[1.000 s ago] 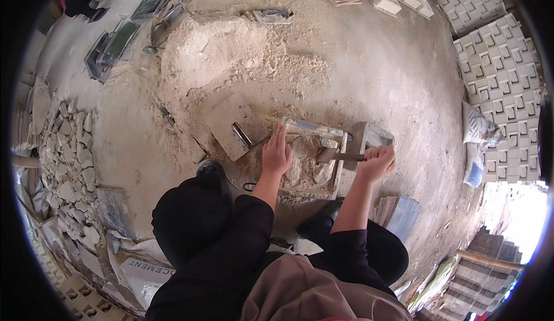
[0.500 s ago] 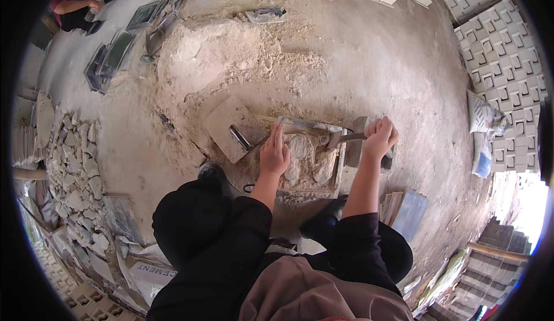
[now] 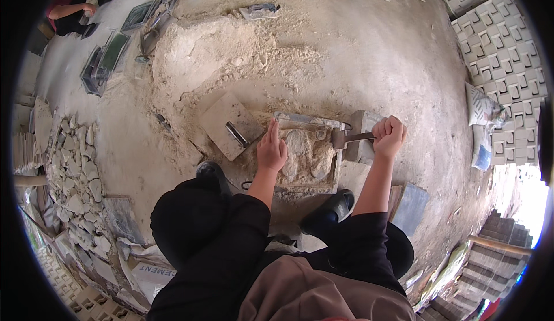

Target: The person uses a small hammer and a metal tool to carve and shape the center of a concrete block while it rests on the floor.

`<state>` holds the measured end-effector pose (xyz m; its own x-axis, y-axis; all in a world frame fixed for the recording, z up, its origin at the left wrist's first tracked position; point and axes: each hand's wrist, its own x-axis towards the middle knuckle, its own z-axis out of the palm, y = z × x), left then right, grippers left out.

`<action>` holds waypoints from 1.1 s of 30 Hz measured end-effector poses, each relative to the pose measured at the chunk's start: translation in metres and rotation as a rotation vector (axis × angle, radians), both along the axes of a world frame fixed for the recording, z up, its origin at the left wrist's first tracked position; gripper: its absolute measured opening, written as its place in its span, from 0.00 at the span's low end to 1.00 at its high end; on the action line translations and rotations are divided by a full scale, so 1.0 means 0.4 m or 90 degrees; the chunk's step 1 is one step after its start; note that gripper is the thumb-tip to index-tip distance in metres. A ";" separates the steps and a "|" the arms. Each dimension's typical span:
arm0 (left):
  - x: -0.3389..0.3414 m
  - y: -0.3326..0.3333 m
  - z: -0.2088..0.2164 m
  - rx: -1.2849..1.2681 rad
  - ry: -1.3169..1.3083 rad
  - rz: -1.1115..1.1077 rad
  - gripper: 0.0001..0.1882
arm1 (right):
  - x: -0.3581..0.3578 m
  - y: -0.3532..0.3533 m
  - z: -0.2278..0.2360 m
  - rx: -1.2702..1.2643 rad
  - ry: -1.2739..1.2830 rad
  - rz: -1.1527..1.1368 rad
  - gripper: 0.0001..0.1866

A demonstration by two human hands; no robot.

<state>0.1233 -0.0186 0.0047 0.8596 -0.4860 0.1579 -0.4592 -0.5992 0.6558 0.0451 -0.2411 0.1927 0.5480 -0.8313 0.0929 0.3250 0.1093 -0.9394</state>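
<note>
A square metal mould frame [image 3: 310,119] lies on the dusty ground before me, with pale powder and rough lumps [image 3: 298,148] inside it. My left hand [image 3: 271,152] lies along the frame's left side, fingers stretched out and holding nothing. My right hand [image 3: 389,137] is closed round the handle of a hammer [image 3: 339,138], whose squarish head is at the frame's right side. Beneath the handle, outside the frame, is a grey block [image 3: 362,150], partly covered by the hammer and my hand.
Left of the frame lies a square board [image 3: 222,119] with a shiny metal cylinder [image 3: 236,134] on it. Beyond is a heap of pale powder [image 3: 196,52]. Broken pieces [image 3: 78,174] are piled at left. Stacked patterned blocks [image 3: 502,49] line the right. Another person [image 3: 75,9] crouches far left.
My right hand and the hammer have shifted a little to the right. My left hand keeps its place at the frame, and the whole view has tilted slightly.
</note>
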 end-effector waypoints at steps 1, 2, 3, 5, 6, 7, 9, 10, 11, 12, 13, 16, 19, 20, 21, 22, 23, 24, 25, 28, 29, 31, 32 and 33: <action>0.000 0.006 -0.003 0.021 0.005 0.002 0.28 | -0.017 0.012 0.006 -0.009 0.007 0.001 0.18; 0.000 0.002 -0.003 0.015 0.001 -0.001 0.29 | -0.032 0.026 0.022 -0.022 0.010 0.007 0.18; -0.003 0.000 -0.003 0.008 -0.002 -0.004 0.29 | -0.039 0.035 0.031 -0.035 0.013 0.014 0.18; -0.005 0.000 -0.008 -0.005 -0.011 -0.003 0.28 | -0.039 0.054 0.011 -0.045 0.014 -0.005 0.17; 0.002 0.000 -0.014 -0.012 -0.016 0.003 0.28 | -0.044 0.071 -0.001 -0.045 0.018 -0.017 0.17; 0.001 0.005 -0.019 -0.018 -0.021 0.008 0.28 | -0.051 0.086 -0.009 -0.038 0.024 -0.024 0.17; -0.001 0.002 -0.018 -0.015 -0.020 0.008 0.28 | -0.041 0.097 0.014 -0.043 0.021 -0.034 0.17; 0.001 0.001 -0.017 -0.014 -0.020 0.009 0.28 | -0.057 0.122 0.020 -0.036 0.005 -0.067 0.17; -0.003 0.000 -0.013 -0.023 -0.029 0.005 0.28 | -0.075 0.138 0.006 -0.066 0.000 -0.089 0.17; 0.000 -0.004 -0.009 -0.033 -0.039 0.001 0.28 | -0.089 0.151 -0.015 -0.095 -0.005 -0.111 0.17; -0.004 -0.005 -0.004 -0.042 -0.048 -0.002 0.29 | -0.100 0.160 -0.030 -0.124 -0.010 -0.133 0.17; 0.002 0.004 -0.014 -0.021 -0.013 0.016 0.28 | -0.105 0.186 -0.015 -0.096 -0.067 -0.256 0.17; -0.007 -0.005 -0.009 -0.032 -0.014 0.001 0.29 | -0.107 0.203 0.008 -0.060 -0.056 -0.378 0.18; -0.006 -0.003 -0.014 -0.029 -0.018 0.004 0.29 | -0.081 0.201 0.011 -0.056 -0.036 -0.404 0.17; -0.003 -0.004 -0.018 -0.026 -0.021 0.007 0.29 | -0.069 0.201 0.012 -0.051 -0.017 -0.430 0.17; -0.002 -0.002 -0.022 -0.022 -0.026 0.011 0.29 | -0.092 0.198 0.005 -0.028 0.007 -0.351 0.16; -0.001 0.000 -0.021 -0.020 -0.027 0.011 0.29 | -0.107 0.191 0.005 -0.060 0.034 -0.198 0.16; -0.001 0.004 -0.019 -0.017 -0.029 0.012 0.29 | -0.121 0.183 0.007 -0.092 0.061 -0.044 0.16; 0.002 0.008 -0.018 -0.014 -0.031 0.013 0.29 | -0.131 0.167 0.008 -0.123 0.087 0.111 0.16; -0.001 0.001 -0.016 -0.015 -0.023 0.010 0.29 | -0.118 0.117 0.002 -0.091 0.034 0.160 0.16; -0.006 -0.002 -0.016 -0.016 -0.025 0.001 0.29 | -0.107 0.113 0.001 -0.069 0.018 0.116 0.16; -0.005 -0.007 -0.012 -0.013 -0.034 -0.011 0.28 | -0.073 0.163 0.006 -0.105 0.036 -0.074 0.17; -0.003 -0.001 -0.008 -0.014 -0.036 -0.005 0.28 | -0.064 0.200 -0.005 -0.119 0.061 -0.158 0.17; -0.003 -0.003 -0.004 -0.018 -0.034 -0.006 0.27 | -0.063 0.229 -0.013 -0.138 0.091 -0.248 0.18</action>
<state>0.1221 -0.0197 0.0032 0.8453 -0.4881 0.2174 -0.4994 -0.5769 0.6464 0.0200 -0.1496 0.1875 0.2192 -0.9475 0.2326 0.1683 -0.1981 -0.9656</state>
